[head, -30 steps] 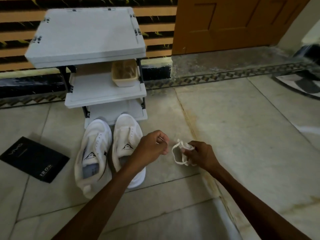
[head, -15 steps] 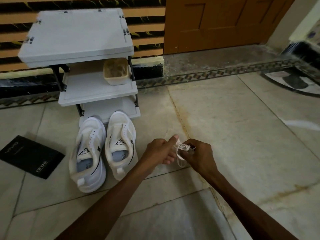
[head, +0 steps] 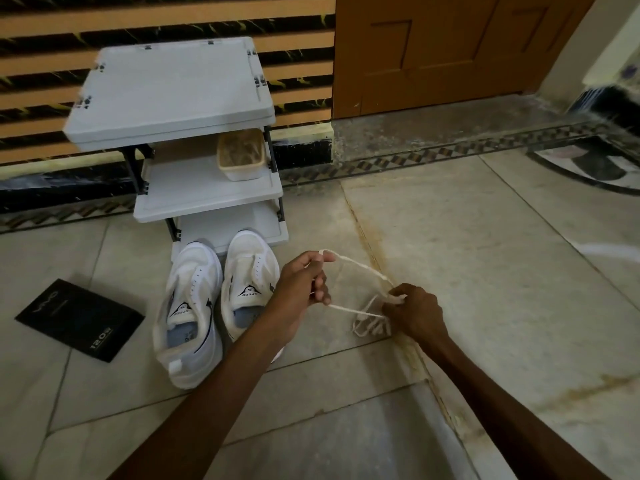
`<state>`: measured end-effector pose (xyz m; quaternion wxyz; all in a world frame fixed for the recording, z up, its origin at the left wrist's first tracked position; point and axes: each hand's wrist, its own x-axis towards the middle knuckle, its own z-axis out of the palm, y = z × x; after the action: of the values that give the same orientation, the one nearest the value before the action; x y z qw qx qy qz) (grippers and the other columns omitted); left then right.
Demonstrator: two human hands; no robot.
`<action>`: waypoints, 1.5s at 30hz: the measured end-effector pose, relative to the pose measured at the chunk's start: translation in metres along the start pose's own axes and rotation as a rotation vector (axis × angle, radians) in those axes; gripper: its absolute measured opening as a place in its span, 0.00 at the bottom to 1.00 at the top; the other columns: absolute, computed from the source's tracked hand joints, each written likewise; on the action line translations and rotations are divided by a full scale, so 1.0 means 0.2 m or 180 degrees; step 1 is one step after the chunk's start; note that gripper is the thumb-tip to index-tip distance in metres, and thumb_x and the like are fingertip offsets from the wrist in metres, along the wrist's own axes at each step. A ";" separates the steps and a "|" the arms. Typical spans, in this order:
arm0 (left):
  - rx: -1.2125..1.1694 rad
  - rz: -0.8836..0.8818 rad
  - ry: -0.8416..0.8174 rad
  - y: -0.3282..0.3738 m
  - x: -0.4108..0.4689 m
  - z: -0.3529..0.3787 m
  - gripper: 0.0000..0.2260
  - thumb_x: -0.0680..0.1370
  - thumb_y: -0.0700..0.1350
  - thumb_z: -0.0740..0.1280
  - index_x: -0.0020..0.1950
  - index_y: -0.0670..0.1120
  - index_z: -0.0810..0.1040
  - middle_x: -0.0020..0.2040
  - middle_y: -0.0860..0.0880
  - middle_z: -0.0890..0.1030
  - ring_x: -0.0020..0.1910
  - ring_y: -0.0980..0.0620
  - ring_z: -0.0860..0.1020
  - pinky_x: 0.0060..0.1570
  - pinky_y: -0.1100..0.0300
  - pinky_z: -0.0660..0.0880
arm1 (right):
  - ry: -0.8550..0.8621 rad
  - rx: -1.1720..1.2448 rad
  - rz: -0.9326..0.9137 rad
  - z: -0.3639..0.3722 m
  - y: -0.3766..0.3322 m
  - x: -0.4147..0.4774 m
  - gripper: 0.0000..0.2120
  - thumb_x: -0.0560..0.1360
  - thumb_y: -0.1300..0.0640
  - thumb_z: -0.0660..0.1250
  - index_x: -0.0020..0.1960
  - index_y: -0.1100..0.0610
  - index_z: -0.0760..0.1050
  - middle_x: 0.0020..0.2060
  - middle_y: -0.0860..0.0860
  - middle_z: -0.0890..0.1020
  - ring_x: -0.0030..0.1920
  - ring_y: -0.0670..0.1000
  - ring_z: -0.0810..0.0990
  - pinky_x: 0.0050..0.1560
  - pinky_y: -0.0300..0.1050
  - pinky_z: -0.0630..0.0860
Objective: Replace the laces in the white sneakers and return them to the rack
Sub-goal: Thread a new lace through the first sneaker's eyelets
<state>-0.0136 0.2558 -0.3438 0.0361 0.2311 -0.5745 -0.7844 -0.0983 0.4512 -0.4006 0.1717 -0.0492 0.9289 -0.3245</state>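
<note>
Head view: white lace (head: 360, 268) stretched between two hands above the floor (head: 485, 271).
Left hand (head: 304, 282): fingers curled, pinching one lace end at the thumb tip, with a second strand running past its lower fingers. Right hand (head: 415, 311): closed round the bunched remainder, loops hanging beneath it. Sneakers (head: 188, 306): unlaced pair, side by side on the floor, toes towards the rack (head: 180, 91), just left of the left hand. Rack: white shelves, tub (head: 240, 154) on the middle one. Black box (head: 79, 318): flat on the floor, left of the sneakers.
</note>
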 end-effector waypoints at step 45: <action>0.1332 -0.0027 0.0051 0.12 -0.10 -0.18 0.13 0.82 0.40 0.58 0.43 0.45 0.80 0.31 0.51 0.74 0.28 0.58 0.70 0.28 0.67 0.66 | 0.0231 -0.2038 -0.0970 0.04 -0.23 -0.03 0.07 0.77 0.58 0.62 0.46 0.56 0.79 0.46 0.55 0.83 0.48 0.56 0.83 0.46 0.44 0.75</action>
<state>0.0133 0.2220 -0.3243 -0.0115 0.2423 -0.7236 -0.6462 -0.0903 0.4129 -0.3758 0.0641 -0.2269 0.9710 -0.0403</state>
